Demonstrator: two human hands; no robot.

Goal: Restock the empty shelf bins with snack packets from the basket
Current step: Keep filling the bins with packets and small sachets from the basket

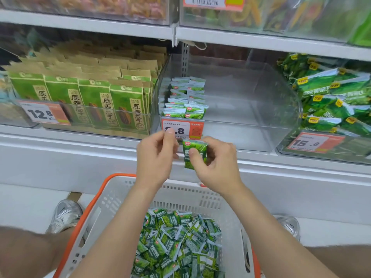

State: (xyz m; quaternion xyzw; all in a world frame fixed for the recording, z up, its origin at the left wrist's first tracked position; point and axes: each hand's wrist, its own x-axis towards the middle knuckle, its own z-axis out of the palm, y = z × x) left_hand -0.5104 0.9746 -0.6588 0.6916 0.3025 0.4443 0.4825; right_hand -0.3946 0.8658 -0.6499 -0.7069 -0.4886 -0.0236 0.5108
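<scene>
One snack packet (195, 146), pinched by my right hand (218, 165), hangs just below the clear bin (251, 117); my left hand (154, 157) curls, grip unclear. Placing step: I'd lift it in beside the stacked rows (184, 97).

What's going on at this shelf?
A person is restocking a clear bin from a basket of small green packets. The right hand pinches one packet just under the bin's price tag; the left hand hovers curled beside it. Two short rows stand at the bin's left; the rest is bare.
</scene>
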